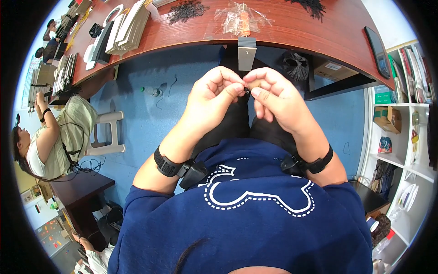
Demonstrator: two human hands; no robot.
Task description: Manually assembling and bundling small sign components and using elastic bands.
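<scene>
My left hand and my right hand meet over my lap, just off the near edge of the table. Thumbs and fingers of both are pinched around a small black piece; its kind is too small to make out. Right beyond my fingertips, a narrow grey-and-white box juts over the table's edge. Behind it lies crumpled clear plastic wrap with an orange item on it.
On the reddish wooden table are a heap of black cords, a row of flat white pieces and a phone. A black plastic bag sits beneath. Another person works at left; shelves stand at right.
</scene>
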